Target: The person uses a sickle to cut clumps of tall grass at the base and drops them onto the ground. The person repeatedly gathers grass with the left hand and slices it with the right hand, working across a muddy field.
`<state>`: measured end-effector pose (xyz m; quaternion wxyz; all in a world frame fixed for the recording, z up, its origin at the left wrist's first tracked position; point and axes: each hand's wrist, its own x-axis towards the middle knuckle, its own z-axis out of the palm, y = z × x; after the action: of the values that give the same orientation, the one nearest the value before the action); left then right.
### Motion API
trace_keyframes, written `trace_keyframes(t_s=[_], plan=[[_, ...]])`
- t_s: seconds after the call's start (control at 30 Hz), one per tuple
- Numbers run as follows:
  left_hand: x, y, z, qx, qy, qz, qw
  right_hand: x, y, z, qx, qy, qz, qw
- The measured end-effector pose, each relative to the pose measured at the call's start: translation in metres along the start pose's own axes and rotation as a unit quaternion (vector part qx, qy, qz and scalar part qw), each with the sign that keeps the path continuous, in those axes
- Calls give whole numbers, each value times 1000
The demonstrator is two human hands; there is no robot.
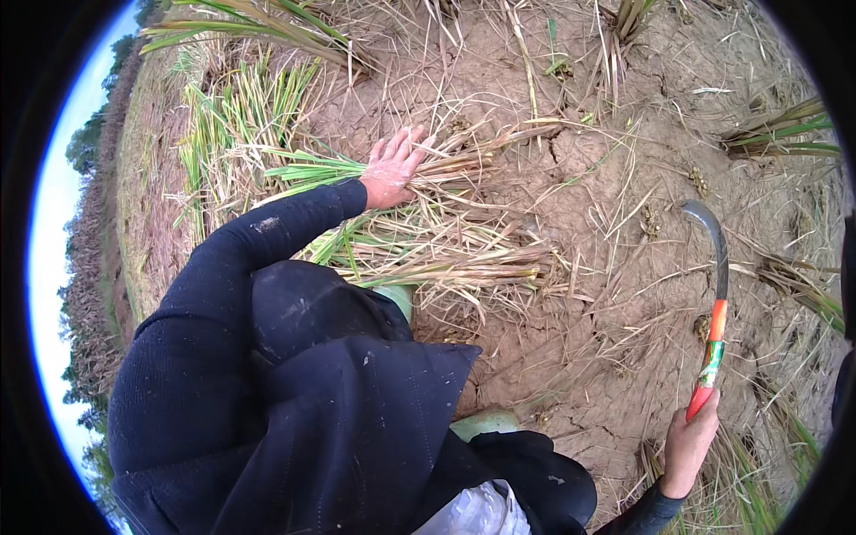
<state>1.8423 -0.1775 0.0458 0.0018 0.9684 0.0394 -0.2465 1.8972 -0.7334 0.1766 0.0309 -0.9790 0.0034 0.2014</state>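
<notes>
My left hand (393, 168) rests palm down, fingers spread, on a bundle of cut rice-like stalks (461, 164). The bundle's brown cut ends face right, and green leaves (313, 167) fan out to the left. My right hand (693, 438) is closed around the red end of a sickle's handle (717, 324); the handle is orange-red with a green printed band. Its curved, dark metal blade (717, 249) hooks to the left above the soil, apart from the stalks. More cut stalks (481, 264) lie between my left hand and my knee.
Cracked brown soil (568, 374) strewn with loose straw spreads before me. Standing clumps (789, 134) grow at the right edge, with another clump (267, 30) at the top. A pile of cut stalks (234, 127) lies left. My pale green boot (487, 423) is planted below.
</notes>
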Motion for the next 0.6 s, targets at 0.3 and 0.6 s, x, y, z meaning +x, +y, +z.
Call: trace_keyframes(t_s=[0.3, 0.6], plan=[[41, -5, -50, 134, -185, 144, 963, 45, -70, -78, -148, 15, -91, 985], [138, -8, -104, -177, -360, 142, 905, 84, -138, -115, -211, -52, -55, 975]])
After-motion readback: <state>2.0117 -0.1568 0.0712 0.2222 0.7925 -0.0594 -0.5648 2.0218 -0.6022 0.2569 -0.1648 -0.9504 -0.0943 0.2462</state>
